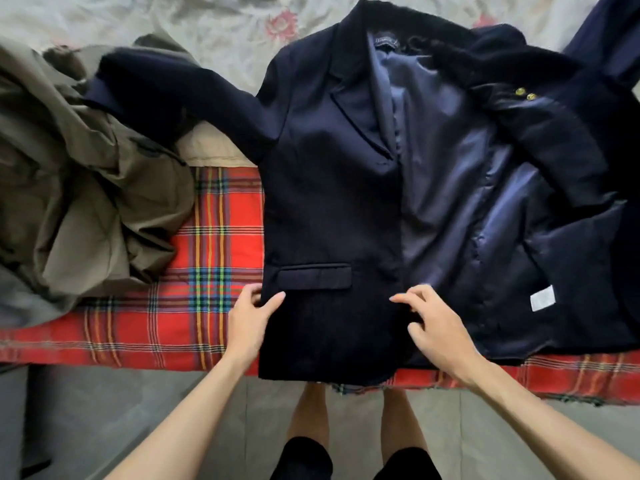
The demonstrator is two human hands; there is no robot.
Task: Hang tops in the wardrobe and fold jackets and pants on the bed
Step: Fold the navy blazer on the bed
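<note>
Navy jacket (329,209) is laid face up on a bed covered by a red plaid blanket (214,244). A pale floral sheet (225,26) is seen farther back, and grey floor tiles (104,410) lie below the near edge of the bed. A crumpled olive garment (69,185) is heaped at the left, with a strip of beige cloth (211,147) beside it.

The jacket's outer cloth is matte and dark. One front panel is closed flat and carries a flapped pocket (315,277). The other panel is thrown open, so that a glossy blue lining (450,202), a small white label (542,297) and two gold buttons (524,94) are exposed. One sleeve (166,98) is stretched out over the olive garment.

The long axis runs from collar to hem, straight away from the person. The collar is pointed to the far side, and the hem hangs slightly over the near edge of the bed.

The hem's side edge is pinched by the left hand (249,320), with the thumb on top. The right hand (436,323) is held with loosely bent fingers at the front edge. Whether any fabric is gripped by it cannot be told.
</note>
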